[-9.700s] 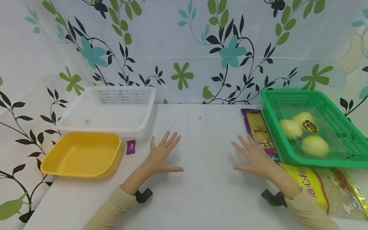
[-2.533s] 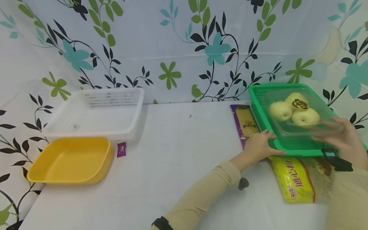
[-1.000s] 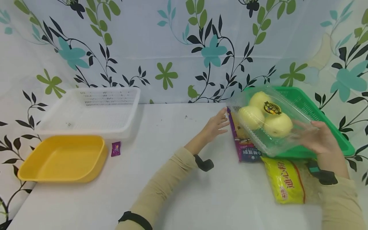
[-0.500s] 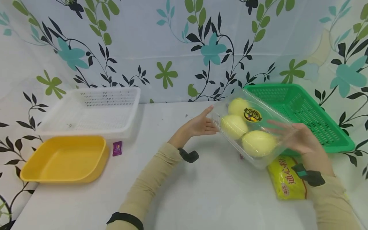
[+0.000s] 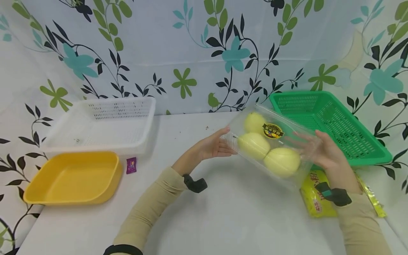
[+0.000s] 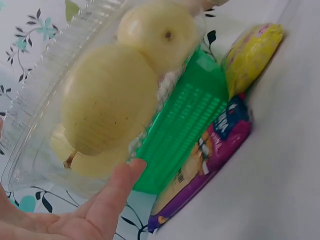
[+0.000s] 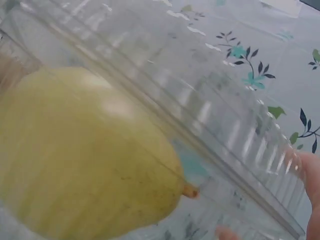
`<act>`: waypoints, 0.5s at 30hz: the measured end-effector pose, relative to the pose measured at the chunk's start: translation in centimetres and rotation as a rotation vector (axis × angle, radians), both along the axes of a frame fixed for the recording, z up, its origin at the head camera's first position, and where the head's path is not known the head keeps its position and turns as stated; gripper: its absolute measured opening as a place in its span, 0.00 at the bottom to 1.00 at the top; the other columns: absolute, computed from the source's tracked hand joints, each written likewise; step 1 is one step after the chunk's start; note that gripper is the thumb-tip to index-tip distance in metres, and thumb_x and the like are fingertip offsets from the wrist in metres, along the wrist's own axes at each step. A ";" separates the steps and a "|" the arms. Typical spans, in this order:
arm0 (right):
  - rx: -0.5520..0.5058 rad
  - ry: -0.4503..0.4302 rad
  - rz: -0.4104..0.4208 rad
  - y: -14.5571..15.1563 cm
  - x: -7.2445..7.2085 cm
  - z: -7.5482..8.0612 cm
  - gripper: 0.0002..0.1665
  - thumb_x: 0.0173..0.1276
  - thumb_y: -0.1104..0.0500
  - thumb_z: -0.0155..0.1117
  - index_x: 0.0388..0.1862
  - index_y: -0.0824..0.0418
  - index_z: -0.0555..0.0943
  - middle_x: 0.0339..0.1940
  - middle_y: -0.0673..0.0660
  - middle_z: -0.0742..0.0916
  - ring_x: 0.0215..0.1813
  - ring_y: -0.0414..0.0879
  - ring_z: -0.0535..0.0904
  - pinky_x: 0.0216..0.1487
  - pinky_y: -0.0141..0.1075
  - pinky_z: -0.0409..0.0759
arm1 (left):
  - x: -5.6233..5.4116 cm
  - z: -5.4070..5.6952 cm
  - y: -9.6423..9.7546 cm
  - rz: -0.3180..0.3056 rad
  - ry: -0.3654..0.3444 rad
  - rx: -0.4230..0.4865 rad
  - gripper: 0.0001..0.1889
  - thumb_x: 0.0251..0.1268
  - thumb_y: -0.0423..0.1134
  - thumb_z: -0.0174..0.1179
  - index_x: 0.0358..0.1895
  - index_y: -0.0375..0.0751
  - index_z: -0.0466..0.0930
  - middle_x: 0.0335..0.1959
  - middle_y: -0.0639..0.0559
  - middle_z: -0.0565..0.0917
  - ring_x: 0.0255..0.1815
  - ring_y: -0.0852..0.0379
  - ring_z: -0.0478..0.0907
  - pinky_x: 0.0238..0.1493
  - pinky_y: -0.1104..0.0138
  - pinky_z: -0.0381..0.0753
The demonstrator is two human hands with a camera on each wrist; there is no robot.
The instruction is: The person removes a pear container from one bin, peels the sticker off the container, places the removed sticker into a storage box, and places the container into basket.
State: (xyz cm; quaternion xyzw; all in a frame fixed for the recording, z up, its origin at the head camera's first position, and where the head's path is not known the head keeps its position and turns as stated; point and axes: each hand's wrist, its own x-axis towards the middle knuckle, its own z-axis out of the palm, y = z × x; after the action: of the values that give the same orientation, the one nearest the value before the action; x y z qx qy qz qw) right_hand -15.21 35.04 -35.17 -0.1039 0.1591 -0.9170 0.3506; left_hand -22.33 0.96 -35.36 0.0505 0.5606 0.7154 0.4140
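A clear plastic box (image 5: 239, 123) of yellow pears (image 5: 282, 162), with a dark round label on top, is held tilted above the table. My right hand (image 5: 329, 152) grips its right end, with fingers showing through the plastic. At the opposite end, my left hand (image 5: 215, 146) holds the box edge, thumb near the upper edge and fingers underneath. One left finger (image 6: 112, 195) reaches below the pears in the left wrist view. The right wrist view shows a pear (image 7: 90, 155) with its stem through the ribbed plastic.
A green basket (image 5: 361, 141) stands at the back right. Beside it lie a yellow food bag (image 5: 315, 198) and a purple packet (image 6: 220, 142). At left are a white basket (image 5: 127, 124), a yellow basin (image 5: 74, 177) and a small purple wrapped sweet (image 5: 131, 165).
The box of pears was lifted out of the green basket by my right hand and moved left and nearer. My left hand let go of the basket's rim and met the box's left end.
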 end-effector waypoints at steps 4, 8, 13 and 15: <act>0.046 -0.135 -0.188 -1.2 0.3 0.2 0.18 0.70 0.59 0.44 0.55 0.67 0.65 0.55 0.69 0.72 0.59 0.67 0.63 0.58 0.55 0.58 | 1.8 -0.5 -1.2 0.027 0.042 -0.003 0.36 0.62 0.53 0.47 0.67 0.38 0.46 0.56 0.27 0.65 0.51 0.39 0.71 0.48 0.60 0.72; 0.179 -0.171 -0.328 -2.7 0.1 0.0 0.10 0.69 0.62 0.45 0.46 0.65 0.70 0.47 0.66 0.77 0.52 0.61 0.72 0.48 0.58 0.67 | 3.5 -1.5 -2.4 0.077 0.092 -0.033 0.36 0.61 0.52 0.50 0.67 0.37 0.49 0.57 0.29 0.65 0.47 0.42 0.75 0.46 0.60 0.73; 0.349 -0.085 -0.324 -5.5 -0.3 -1.0 0.16 0.71 0.59 0.44 0.32 0.64 0.79 0.43 0.60 0.81 0.46 0.52 0.77 0.43 0.46 0.74 | 5.9 -3.7 -4.5 0.198 0.126 -0.035 0.37 0.59 0.51 0.51 0.64 0.29 0.52 0.52 0.28 0.70 0.42 0.45 0.78 0.46 0.60 0.74; 0.442 -0.064 -0.322 -6.9 -0.5 -1.4 0.16 0.71 0.58 0.45 0.33 0.61 0.80 0.42 0.58 0.82 0.45 0.49 0.77 0.45 0.42 0.73 | 7.3 -4.8 -5.4 0.266 0.142 -0.025 0.35 0.60 0.50 0.50 0.63 0.27 0.54 0.52 0.28 0.70 0.41 0.47 0.78 0.46 0.59 0.73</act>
State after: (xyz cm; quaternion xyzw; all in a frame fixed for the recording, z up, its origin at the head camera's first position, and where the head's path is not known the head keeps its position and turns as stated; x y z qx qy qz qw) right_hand -15.69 28.12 -36.59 0.0309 0.3586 -0.9068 0.2194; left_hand -15.05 -4.45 -40.16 0.0211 0.5991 0.7514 0.2757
